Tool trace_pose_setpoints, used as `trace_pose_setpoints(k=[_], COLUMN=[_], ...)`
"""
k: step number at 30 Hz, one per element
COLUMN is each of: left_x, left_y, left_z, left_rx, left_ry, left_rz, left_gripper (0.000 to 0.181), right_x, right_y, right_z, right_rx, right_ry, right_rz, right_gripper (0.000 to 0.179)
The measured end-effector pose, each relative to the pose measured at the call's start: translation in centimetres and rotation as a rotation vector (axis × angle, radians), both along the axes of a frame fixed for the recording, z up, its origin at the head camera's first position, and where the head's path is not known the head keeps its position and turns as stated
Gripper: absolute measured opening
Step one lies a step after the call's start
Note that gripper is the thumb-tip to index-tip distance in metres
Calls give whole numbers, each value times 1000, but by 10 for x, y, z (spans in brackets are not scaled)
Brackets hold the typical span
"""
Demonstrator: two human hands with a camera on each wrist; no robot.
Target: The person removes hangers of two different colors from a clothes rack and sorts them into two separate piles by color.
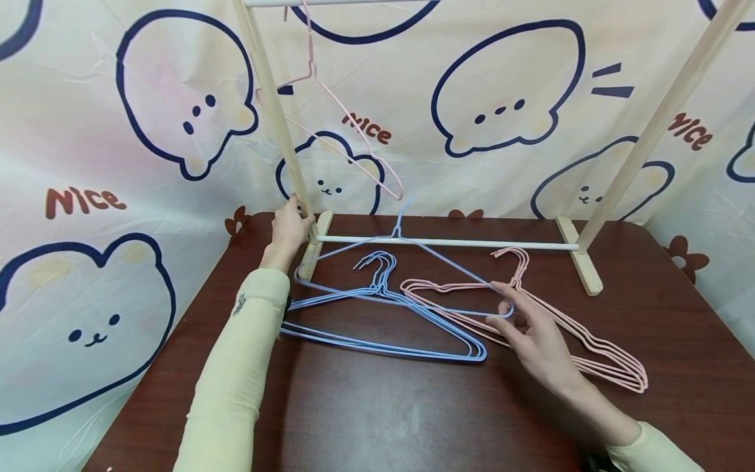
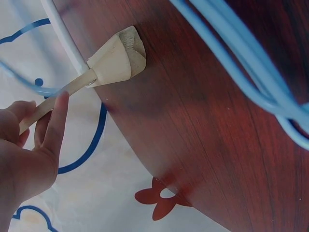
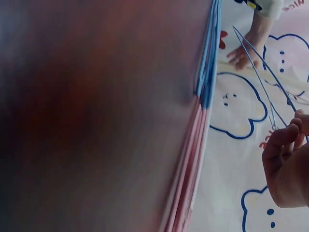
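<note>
My left hand [image 1: 289, 229] grips the left wooden post [image 1: 277, 124] of a rack, low down near its foot. In the left wrist view, fingers of that hand [image 2: 36, 145] wrap the post just above the joint. With thumb and fingers, my right hand [image 1: 533, 334] pinches the right corner of a blue clothes hanger [image 1: 399, 226]. That hanger is raised, hook upward, in front of the rack's lower bar [image 1: 489, 244]. Below it lies a stack of blue hangers [image 1: 436, 357]. Beside them, partly behind the right hand, lie several pink hangers [image 1: 517, 278].
One pink hanger [image 1: 312, 69] hangs from the white upper rail [image 1: 342, 2] near the left post. The right post [image 1: 660, 118] rises from a wooden foot [image 1: 580, 259]. A patterned cloth [image 1: 501, 183] stands behind the dark brown table [image 1: 366, 413].
</note>
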State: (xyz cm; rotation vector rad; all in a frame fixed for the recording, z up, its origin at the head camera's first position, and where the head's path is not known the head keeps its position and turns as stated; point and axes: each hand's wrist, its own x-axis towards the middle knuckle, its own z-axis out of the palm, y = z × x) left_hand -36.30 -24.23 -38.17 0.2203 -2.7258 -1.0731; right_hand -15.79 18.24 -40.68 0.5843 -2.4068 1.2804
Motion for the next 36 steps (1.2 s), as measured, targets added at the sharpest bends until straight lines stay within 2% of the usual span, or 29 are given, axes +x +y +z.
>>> trace_pose_setpoints(k=[4,9,14,17,24,29,36], left_x=[0,1,3,3,6,6,4], left_y=[0,1,1,0,2,2,3], left_z=[0,0,1,1,3,3,3], left_rx=[2,-1,2,13,19,19,11], left_ry=[-5,-11,-2,-1,-3,-6,4], left_rz=[2,5,-1,-7,-12,-14,-7], left_gripper=[45,48,48,46,46,48,47], right_x=[5,7,5,4,4,2,1], right_y=[-6,-11,-13,-14,-10,-6,-5], right_z=[-3,-3,-7,-9,-11,-8,-2], right_rx=[-36,-70,-85,-41,168,322,482], right_ry=[-146,-345,-435,-450,-319,-277,-327], right_rz=[51,60,95,93,71,24,-20], right_gripper=[51,48,48,48,46,47,46])
